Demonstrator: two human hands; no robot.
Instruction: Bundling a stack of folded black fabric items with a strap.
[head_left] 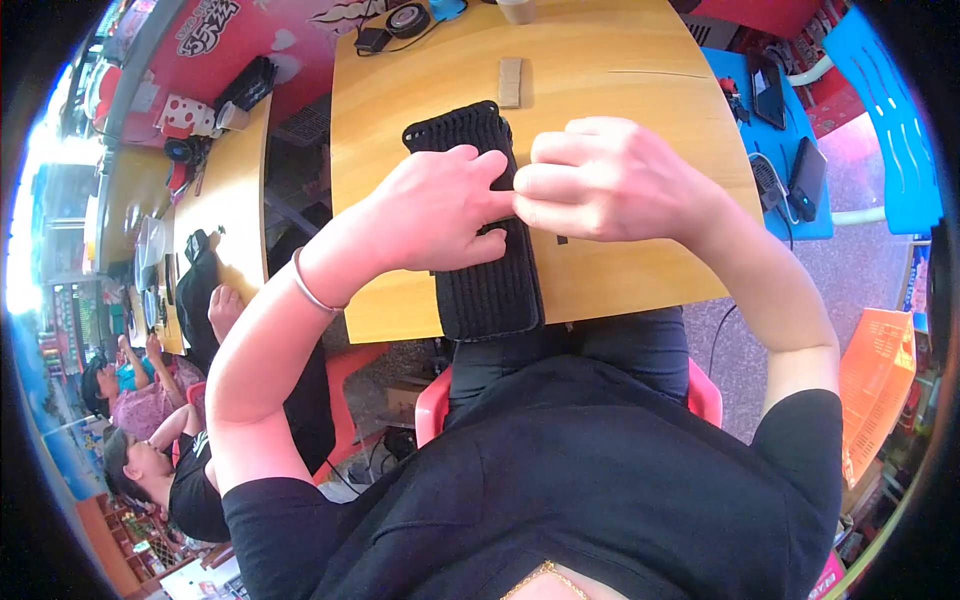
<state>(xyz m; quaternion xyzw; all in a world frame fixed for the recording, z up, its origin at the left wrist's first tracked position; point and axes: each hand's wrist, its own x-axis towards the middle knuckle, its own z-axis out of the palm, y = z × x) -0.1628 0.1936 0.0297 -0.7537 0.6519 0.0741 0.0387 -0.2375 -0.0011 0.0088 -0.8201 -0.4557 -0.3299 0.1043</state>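
Observation:
A long black ribbed knitted piece (488, 298) lies on the wooden table (620, 90) in front of me, reaching to the near edge. Over its middle is my left hand (440, 205), palm down with the fingers apart; its index finger points right and meets my other hand. My right hand (610, 180) is closed just right of the knit, its fingers curled around the tip of that index finger. Whatever else it may pinch is hidden. Below it, a small dark bit (562, 240) shows on the table.
A small tan block-like stack (510, 82) lies beyond the knit. A black roll (407, 20), a cable and a cup (517, 10) stand at the far edge. Blue stools (790, 170) holding devices are at right. Other people sit left, by a second table (240, 190).

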